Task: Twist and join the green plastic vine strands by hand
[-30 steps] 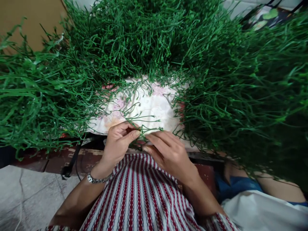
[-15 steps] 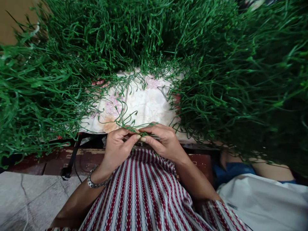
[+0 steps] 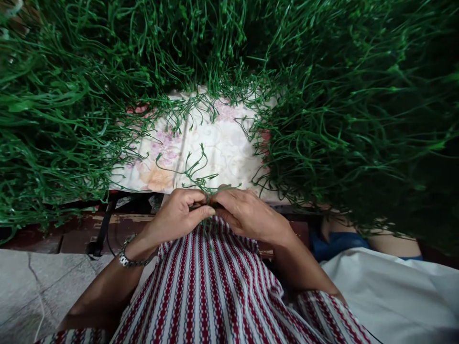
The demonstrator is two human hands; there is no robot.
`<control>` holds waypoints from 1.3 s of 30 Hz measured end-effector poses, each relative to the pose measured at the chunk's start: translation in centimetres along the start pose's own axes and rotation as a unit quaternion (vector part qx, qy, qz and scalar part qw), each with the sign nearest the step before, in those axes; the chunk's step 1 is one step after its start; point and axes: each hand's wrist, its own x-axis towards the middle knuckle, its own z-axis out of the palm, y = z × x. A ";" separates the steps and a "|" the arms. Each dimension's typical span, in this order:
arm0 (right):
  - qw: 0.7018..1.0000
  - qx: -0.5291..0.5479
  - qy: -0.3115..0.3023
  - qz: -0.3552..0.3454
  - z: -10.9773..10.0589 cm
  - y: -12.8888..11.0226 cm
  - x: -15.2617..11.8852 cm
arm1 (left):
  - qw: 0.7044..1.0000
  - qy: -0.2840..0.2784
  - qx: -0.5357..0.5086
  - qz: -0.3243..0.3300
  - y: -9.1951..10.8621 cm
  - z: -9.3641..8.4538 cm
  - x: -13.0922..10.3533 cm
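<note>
Between my two hands is a thin green branching stem (image 3: 191,173), which looks like artificial plant greenery. Its curly ends spread up and left over the cloth. My left hand (image 3: 181,212) pinches it with thumb and forefinger. From the other side my right hand (image 3: 247,215) closes on the same stem, its fingertips touching those of the left and partly hidden behind its own back. Both hands are just above my striped clothing (image 3: 211,286), at the table's near edge.
Dense heaps of similar green stems (image 3: 64,119) surround a floral cloth (image 3: 215,148) on the left, back and right. Black straps or legs (image 3: 103,229) and a dark red wooden edge (image 3: 79,234) lie below. White fabric (image 3: 390,291) is at lower right, beside a person's bare leg (image 3: 390,243).
My right hand has turned over, its back now covering more of the fingers. The stem's branches stand more upright. The view has shifted slightly.
</note>
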 end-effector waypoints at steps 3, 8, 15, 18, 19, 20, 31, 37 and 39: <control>0.997 -0.032 -0.070 0.017 -0.5 -0.4 -0.2 | 0.998 -0.040 0.052 0.018 -0.1 -0.2 -0.2; 0.992 -0.053 -0.103 0.050 -0.5 -1.0 0.0 | 0.992 -0.043 0.106 0.050 -0.1 -0.4 -0.7; 0.990 0.108 -0.090 0.003 0.7 -0.1 -0.4 | 0.980 -0.045 0.181 0.061 0.2 -0.1 -0.8; 0.988 0.126 -0.086 0.024 1.2 0.1 -0.3 | 0.981 -0.054 0.178 0.056 -0.1 0.2 -0.8; 0.988 0.126 -0.086 0.031 1.3 0.2 -0.3 | 0.983 -0.062 0.163 0.053 -0.2 0.3 -0.7; 0.987 0.129 -0.089 0.033 1.5 0.2 -0.3 | 0.986 -0.075 0.144 0.048 -0.4 0.3 -0.7; 0.856 0.512 -0.060 -0.046 3.1 -0.1 -0.5 | 0.963 -0.171 -0.207 -0.029 1.1 -0.6 -1.5; 0.873 0.477 -0.091 -0.049 2.9 -0.4 -0.4 | 0.956 -0.136 -0.250 -0.068 1.4 -0.2 -2.3; 0.889 0.445 -0.091 -0.056 2.6 -0.7 -0.4 | 0.961 -0.145 -0.229 -0.060 1.2 0.0 -2.5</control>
